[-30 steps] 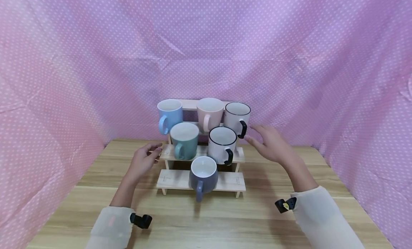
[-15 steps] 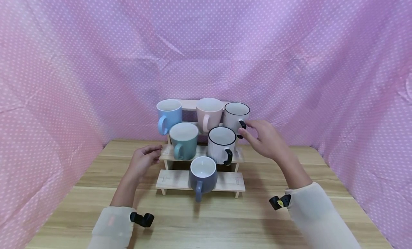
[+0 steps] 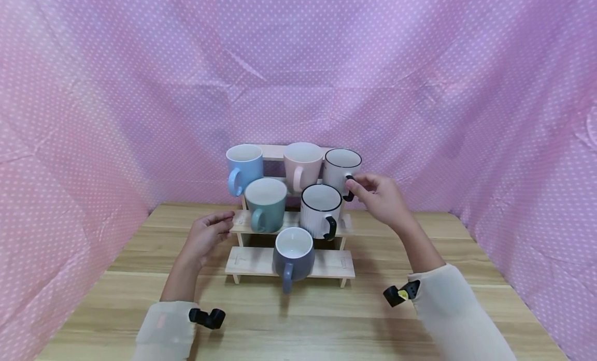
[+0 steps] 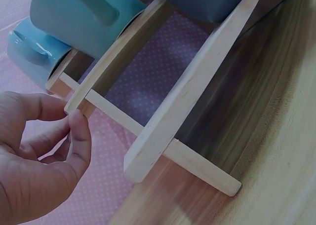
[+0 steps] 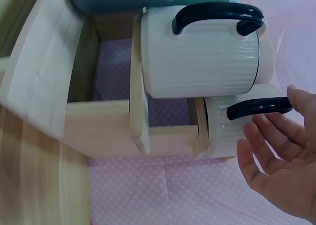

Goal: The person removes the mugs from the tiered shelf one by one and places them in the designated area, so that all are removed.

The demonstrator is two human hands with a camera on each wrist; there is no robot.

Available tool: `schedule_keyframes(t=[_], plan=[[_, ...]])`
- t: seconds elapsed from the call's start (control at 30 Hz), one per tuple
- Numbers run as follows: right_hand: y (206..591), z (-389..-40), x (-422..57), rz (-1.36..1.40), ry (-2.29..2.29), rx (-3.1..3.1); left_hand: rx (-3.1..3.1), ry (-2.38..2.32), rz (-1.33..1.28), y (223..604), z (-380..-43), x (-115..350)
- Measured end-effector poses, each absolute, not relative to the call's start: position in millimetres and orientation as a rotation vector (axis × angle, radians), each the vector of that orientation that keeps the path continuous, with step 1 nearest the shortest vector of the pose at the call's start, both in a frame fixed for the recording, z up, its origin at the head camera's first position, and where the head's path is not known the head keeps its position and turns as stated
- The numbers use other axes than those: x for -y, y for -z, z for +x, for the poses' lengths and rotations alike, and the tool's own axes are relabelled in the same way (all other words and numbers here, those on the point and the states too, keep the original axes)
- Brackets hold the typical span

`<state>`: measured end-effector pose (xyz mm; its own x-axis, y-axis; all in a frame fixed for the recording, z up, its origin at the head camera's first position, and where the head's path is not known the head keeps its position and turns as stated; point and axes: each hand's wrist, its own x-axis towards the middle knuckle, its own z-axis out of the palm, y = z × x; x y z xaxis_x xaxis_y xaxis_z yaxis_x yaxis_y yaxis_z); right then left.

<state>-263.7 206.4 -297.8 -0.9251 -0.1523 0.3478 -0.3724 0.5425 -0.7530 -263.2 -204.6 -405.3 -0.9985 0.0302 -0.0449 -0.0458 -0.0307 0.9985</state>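
A three-tier wooden shelf holds several mugs. At its left side my left hand pinches the end of the middle board between thumb and index finger. On the top tier at the right stands a white mug with a black rim. My right hand has its thumb on that mug's black handle, the other fingers curled behind it by the mug's side. A second white, black-rimmed mug sits one tier lower, beside a green mug.
A light blue mug and a pink mug share the top tier. On the lowest board stands a grey-blue mug, handle forward. The wood-grain table bears the shelf, and a pink dotted cloth hangs behind and around.
My right hand has moved left onto the handle of the top white mug and its fingers have closed in around it. The left hand stays at the shelf's end.
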Motion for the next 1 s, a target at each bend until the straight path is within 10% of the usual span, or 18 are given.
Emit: schedule_keyframes(t=[0.37,1.0], plan=[[299.6,-266.4,-202.5,0.352,-2.205,2.266,-2.094,-2.249,-0.006,406.7,-260.4,206.3],[298.2,-264.7,-203.4,0.342,-2.474,2.075,-2.093,-2.239,0.033,406.8,-262.5,208.2]])
